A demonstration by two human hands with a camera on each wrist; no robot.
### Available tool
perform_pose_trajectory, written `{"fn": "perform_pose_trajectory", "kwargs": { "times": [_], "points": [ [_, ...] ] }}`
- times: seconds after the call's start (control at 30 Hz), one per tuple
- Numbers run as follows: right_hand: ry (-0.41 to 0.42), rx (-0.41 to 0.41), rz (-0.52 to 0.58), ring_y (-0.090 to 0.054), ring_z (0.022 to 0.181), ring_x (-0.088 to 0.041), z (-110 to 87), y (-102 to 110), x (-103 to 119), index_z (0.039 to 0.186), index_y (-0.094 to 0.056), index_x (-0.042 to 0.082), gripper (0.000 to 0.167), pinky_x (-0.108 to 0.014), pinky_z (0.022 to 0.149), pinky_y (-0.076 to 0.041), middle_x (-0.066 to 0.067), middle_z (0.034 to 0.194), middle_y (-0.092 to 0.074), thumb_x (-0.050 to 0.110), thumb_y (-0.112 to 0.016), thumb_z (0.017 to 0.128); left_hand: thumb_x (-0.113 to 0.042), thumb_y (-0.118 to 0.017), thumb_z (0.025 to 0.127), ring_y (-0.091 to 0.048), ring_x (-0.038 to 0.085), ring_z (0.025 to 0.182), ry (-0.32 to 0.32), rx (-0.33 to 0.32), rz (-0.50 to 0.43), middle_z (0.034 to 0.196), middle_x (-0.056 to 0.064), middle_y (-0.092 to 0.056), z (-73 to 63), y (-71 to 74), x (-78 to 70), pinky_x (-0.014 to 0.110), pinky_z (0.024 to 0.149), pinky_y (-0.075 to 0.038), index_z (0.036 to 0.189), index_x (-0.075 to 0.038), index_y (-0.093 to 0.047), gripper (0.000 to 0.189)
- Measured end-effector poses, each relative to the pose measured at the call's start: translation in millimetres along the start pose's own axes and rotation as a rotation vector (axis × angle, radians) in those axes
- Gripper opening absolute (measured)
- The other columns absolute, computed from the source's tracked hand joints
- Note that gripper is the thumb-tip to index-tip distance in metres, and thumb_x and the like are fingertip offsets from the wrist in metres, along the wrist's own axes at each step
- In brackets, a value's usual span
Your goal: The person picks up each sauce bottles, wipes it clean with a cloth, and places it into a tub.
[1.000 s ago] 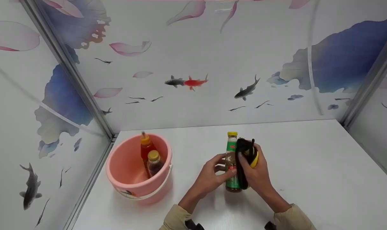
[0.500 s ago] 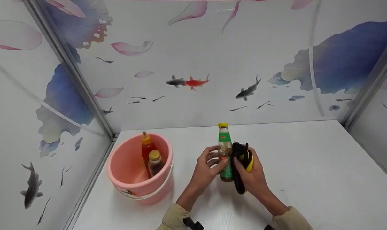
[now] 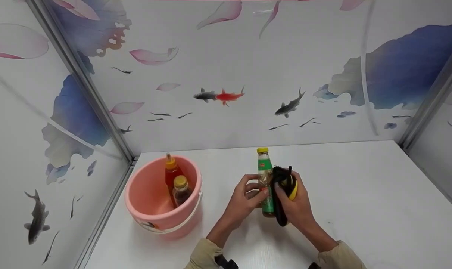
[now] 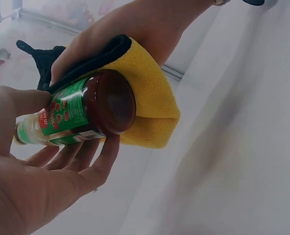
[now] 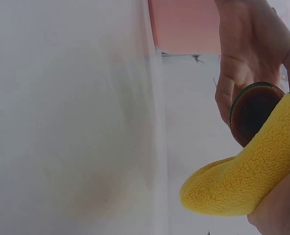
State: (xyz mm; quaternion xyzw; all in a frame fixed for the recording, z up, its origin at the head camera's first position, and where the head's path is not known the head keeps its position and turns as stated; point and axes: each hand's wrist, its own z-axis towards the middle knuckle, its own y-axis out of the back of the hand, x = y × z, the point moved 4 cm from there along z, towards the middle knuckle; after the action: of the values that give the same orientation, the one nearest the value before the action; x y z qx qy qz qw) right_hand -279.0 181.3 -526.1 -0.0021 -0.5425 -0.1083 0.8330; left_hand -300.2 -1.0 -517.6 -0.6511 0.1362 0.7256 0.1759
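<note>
My left hand point(image 3: 244, 198) grips a glass sauce bottle point(image 3: 265, 168) with a yellow cap and green label, fingers on one side and thumb across the label. In the left wrist view the bottle point(image 4: 69, 110) shows its dark base, held off the table. A folded cloth point(image 3: 280, 201), black on one face and fluffy yellow on the other, is held by my right hand point(image 3: 298, 203) against the bottle's right side. The yellow face of the cloth point(image 5: 242, 181) touches the bottle near its base in the right wrist view. The cloth hides part of the right fingers.
A pink bucket point(image 3: 143, 209) with a white handle stands on the white table point(image 3: 360, 201) at the left. Inside it are a red sauce bottle point(image 3: 171, 173) with a pointed nozzle and a dark bottle with a yellow cap point(image 3: 180, 182). Patterned panels point(image 3: 226, 127) enclose the table.
Over the last second both hands have shifted slightly left with the bottle and cloth. The bottle rose, then sank a little and tilted slightly. The bucket has stayed in place.
</note>
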Motion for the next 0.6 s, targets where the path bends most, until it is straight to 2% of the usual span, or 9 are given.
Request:
{"fn": "perform_pose_trajectory", "kwargs": {
  "times": [0.17, 0.37, 0.47, 0.6],
  "points": [
    [0.001, -0.007, -0.011, -0.065, 0.109, -0.02, 1.0, 1.7, 0.6, 0.148, -0.053, 0.014, 0.048, -0.025, 0.091, -0.059, 0.0, 0.128, -0.066, 0.012, -0.072, 0.105, -0.03, -0.072, 0.104, -0.071, 0.025, 0.126, 0.01, 0.026, 0.007, 0.137, 0.011, -0.071, 0.3, -3.5, 3.7, 0.045, 0.092, -0.066, 0.149, -0.019, -0.051, 0.052],
    [0.018, -0.01, -0.031, -0.067, 0.107, -0.02, 1.2, 2.4, 1.2, 0.148, -0.054, 0.013, 0.048, -0.025, 0.09, -0.06, -0.001, 0.128, -0.067, 0.011, -0.073, 0.104, -0.034, -0.078, 0.1, -0.07, 0.023, 0.127, 0.023, 0.047, -0.001, 0.141, 0.006, -0.066, -1.4, -5.8, 6.1, 0.044, 0.094, -0.066, 0.146, -0.026, -0.053, 0.053],
    [0.022, -0.013, -0.018, -0.067, 0.107, -0.019, 2.1, 3.3, 2.2, 0.149, -0.054, 0.012, 0.049, -0.025, 0.09, -0.06, -0.001, 0.129, -0.067, 0.011, -0.073, 0.104, -0.034, -0.08, 0.099, -0.07, 0.023, 0.124, 0.026, 0.057, 0.009, 0.139, 0.006, -0.062, -2.0, -5.8, 6.4, 0.043, 0.092, -0.066, 0.144, -0.028, -0.056, 0.051],
    [0.017, -0.029, 0.002, -0.067, 0.107, -0.019, 3.9, 6.5, 2.4, 0.149, -0.053, 0.012, 0.048, -0.024, 0.09, -0.061, 0.0, 0.127, -0.066, 0.01, -0.072, 0.104, -0.033, -0.08, 0.099, -0.072, 0.022, 0.119, 0.036, 0.104, 0.02, 0.135, 0.008, -0.063, -2.6, -7.2, 6.8, 0.043, 0.089, -0.067, 0.143, -0.028, -0.059, 0.049]
  ]
}}
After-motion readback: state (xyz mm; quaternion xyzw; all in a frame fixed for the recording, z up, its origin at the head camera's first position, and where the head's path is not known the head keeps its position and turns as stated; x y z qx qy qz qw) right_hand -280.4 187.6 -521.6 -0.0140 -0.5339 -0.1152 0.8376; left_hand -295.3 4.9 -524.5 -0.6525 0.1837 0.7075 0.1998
